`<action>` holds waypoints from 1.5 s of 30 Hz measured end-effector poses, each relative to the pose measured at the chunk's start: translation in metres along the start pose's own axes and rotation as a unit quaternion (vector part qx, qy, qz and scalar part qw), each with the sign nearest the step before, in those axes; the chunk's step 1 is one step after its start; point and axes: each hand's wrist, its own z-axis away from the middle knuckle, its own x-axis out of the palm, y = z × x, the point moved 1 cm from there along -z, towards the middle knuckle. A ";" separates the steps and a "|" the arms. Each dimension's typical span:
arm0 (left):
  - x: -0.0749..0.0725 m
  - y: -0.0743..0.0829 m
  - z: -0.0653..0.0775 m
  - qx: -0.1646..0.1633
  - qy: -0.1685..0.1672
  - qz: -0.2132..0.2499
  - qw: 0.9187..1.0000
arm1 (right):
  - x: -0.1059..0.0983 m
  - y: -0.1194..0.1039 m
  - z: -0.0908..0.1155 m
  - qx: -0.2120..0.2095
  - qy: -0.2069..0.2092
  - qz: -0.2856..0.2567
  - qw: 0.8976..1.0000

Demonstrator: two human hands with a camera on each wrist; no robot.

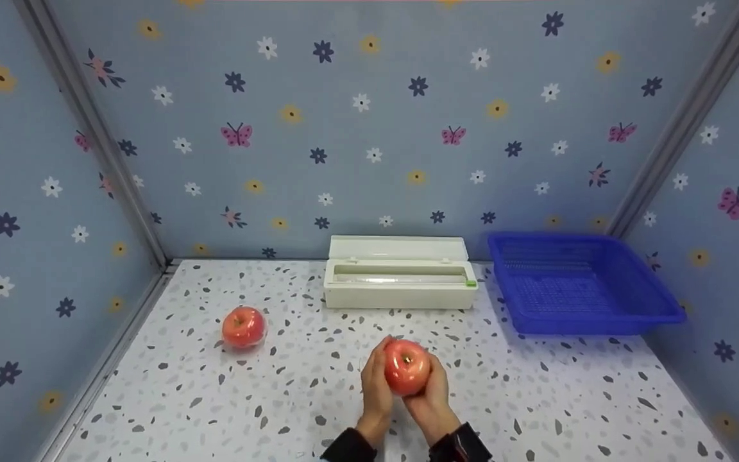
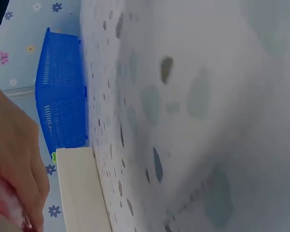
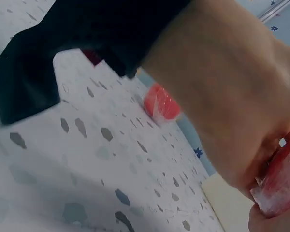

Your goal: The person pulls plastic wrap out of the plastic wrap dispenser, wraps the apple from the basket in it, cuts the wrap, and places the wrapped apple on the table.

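Observation:
Between my two hands is a red apple (image 1: 407,367), held in front of me over the near middle of the table. My left hand (image 1: 376,390) curves round its left side, and my right hand (image 1: 435,393) cups it from the right and below. The stem end faces up. Clear cling film clings to this apple in the right wrist view, creased near the fingers. A second red apple (image 1: 244,327), also in clear film, sits on the table at the left, apart from both hands.
A white cling film dispenser (image 1: 400,296) stands at the back middle with its lid raised and a roll inside. To its right is a blue plastic basket (image 1: 581,326). Flower-patterned walls (image 1: 369,128) enclose the speckled table (image 1: 203,410) at the back and sides.

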 end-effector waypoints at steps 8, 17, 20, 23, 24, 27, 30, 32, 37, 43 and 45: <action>0.008 -0.004 -0.004 -0.061 0.128 0.070 0.987 | 0.007 0.007 0.001 -0.006 0.022 0.056 0.998; 0.009 -0.008 -0.001 -0.108 0.148 0.080 0.980 | 0.001 0.011 0.001 -0.008 0.042 0.047 0.998; 0.006 -0.009 -0.002 -0.106 0.119 0.063 0.985 | -0.001 0.010 0.001 -0.005 0.044 0.037 0.998; -0.001 -0.007 -0.003 -0.077 0.042 0.038 0.995 | -0.004 0.007 -0.001 -0.001 0.044 0.018 0.999; -0.005 -0.007 -0.004 -0.067 0.004 0.030 0.997 | -0.005 0.005 -0.001 0.002 0.044 0.009 0.999; -0.018 -0.002 -0.005 -0.048 -0.121 -0.038 0.991 | -0.008 0.000 -0.001 0.017 0.034 -0.006 0.999; -0.028 0.003 -0.008 -0.028 -0.208 -0.140 0.968 | -0.011 -0.004 -0.001 0.042 0.009 0.001 0.999; -0.033 0.007 -0.009 -0.009 -0.228 -0.202 0.952 | -0.012 -0.005 -0.001 0.062 -0.011 0.025 0.998; -0.036 0.010 -0.012 0.015 -0.236 -0.243 0.941 | -0.011 -0.006 -0.002 0.099 -0.043 0.080 0.991; -0.040 0.008 -0.012 0.007 -0.245 -0.249 0.937 | -0.012 -0.004 0.000 0.067 -0.033 0.119 0.990; -0.042 0.009 -0.013 0.015 -0.247 -0.253 0.935 | -0.013 -0.003 -0.001 0.057 -0.035 0.127 0.990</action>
